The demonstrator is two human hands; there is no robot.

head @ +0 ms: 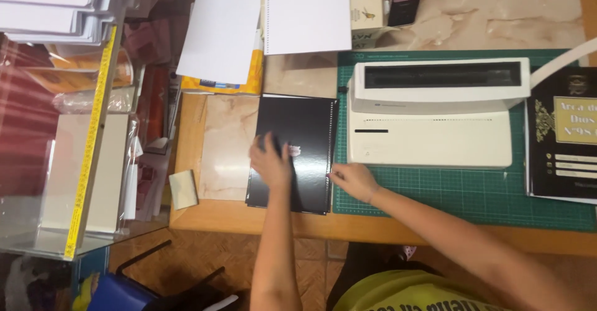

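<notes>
A black cover sheet with punched holes along its right edge (308, 124) lies flat on the table in front of me. My left hand (270, 162) rests palm down on it, fingers spread. My right hand (353, 179) pinches the sheet's punched right edge, where it meets the green cutting mat (460, 190). A white binding machine (435, 112) stands on the mat, just right of the sheet.
A black printed booklet (563, 134) lies at the right edge. White spiral-punched paper (306, 13) and another white sheet (221, 31) lie at the back. A yellow ruler (93, 131) and stacked boxes stand at the left. A small pale pad (183, 188) sits near the table's front-left corner.
</notes>
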